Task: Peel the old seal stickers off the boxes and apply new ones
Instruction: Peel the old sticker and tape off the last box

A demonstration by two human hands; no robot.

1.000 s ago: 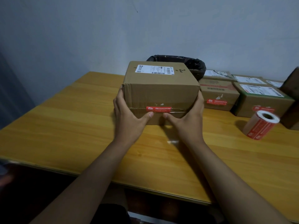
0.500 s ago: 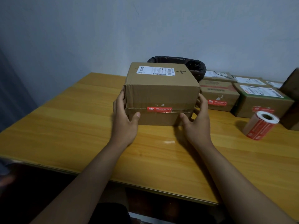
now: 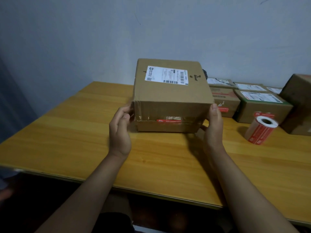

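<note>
A brown cardboard box (image 3: 170, 95) with a white shipping label (image 3: 166, 75) on top is in the middle of the wooden table (image 3: 67, 132). It is tilted, so its top leans toward me. A red seal sticker (image 3: 169, 121) lies across the taped seam on its front face. My left hand (image 3: 120, 130) grips the box's left edge, fingers curled at the corner. My right hand (image 3: 213, 126) grips the right edge, thumb on the front corner, its other fingers hidden behind the box.
A roll of red seal stickers (image 3: 260, 130) lies on the table to the right. Behind it stand several smaller labelled boxes (image 3: 262, 106) and a taller box (image 3: 299, 101) at the far right. A black bag (image 3: 205, 74) peeks out behind the held box, near the wall.
Both thumbs have left the red sticker and the hands have slid out to the box's sides. The box has tipped up, showing more of its top.
</note>
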